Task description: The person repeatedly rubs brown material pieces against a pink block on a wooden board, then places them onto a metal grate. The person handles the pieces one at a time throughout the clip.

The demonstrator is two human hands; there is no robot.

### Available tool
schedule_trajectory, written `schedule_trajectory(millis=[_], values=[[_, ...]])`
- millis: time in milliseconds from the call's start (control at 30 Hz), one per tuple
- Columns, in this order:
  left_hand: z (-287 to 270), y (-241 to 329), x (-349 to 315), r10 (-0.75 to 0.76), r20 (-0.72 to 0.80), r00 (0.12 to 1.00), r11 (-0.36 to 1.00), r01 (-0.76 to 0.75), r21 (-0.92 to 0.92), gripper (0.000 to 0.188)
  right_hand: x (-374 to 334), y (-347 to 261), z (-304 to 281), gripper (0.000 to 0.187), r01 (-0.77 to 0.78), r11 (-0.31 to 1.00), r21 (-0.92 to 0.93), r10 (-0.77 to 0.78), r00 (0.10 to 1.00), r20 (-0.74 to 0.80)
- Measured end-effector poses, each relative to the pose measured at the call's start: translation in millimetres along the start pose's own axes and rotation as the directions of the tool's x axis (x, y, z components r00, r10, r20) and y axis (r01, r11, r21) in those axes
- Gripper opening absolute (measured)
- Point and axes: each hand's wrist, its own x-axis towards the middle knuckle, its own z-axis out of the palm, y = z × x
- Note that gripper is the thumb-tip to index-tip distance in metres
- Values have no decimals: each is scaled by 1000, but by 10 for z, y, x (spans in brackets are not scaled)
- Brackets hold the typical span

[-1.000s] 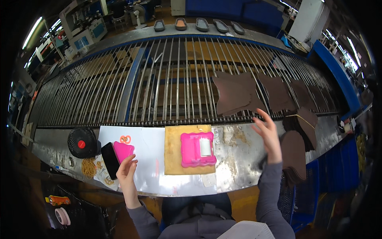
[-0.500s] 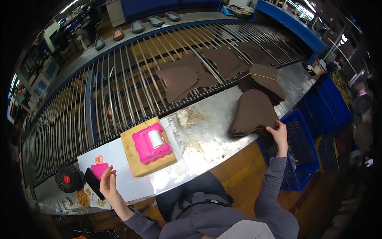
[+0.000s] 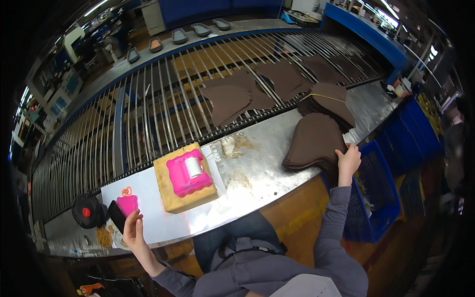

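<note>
My right hand (image 3: 349, 162) grips the right edge of a stack of dark brown cut pieces (image 3: 314, 138), thumb on the upper side. The stack lies on the metal table, its near edge fanned. Behind it sits another brown stack (image 3: 330, 94) with a yellow band round it. My left hand (image 3: 132, 228) is raised in front of a flat black phone-like object (image 3: 117, 216), fingers loosely bent and thumb apart, with nothing visible in it. To its right, a pink scalloped piece (image 3: 185, 178) carrying a white roll (image 3: 194, 167) rests on a yellow foam block (image 3: 190, 202).
Brown pieces (image 3: 227, 101) lie on the roller conveyor (image 3: 153, 114) beyond the table. A blue crate (image 3: 378, 218) stands at the right below the table edge. At left are a black fan (image 3: 88, 212), rubber bands (image 3: 103, 236) and a small pink piece (image 3: 127, 204) on white paper (image 3: 148, 218).
My right hand has shifted slightly up along the stack's right edge. My left hand stays near the black object, its fingers a little closer together. The whole view has tilted slightly.
</note>
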Motion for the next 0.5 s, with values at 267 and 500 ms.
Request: schedule_trajectory(millis=[267,500], values=[[221,367,32,106,218,970,986,-74,-151,22,-292,-286,-1020,32,365,672,644,-400,911,-98],[829,967,334,474,553,685,881,-369,-297,24,-863,-1356,-1595,29,218,43,975,-618,773,-145]])
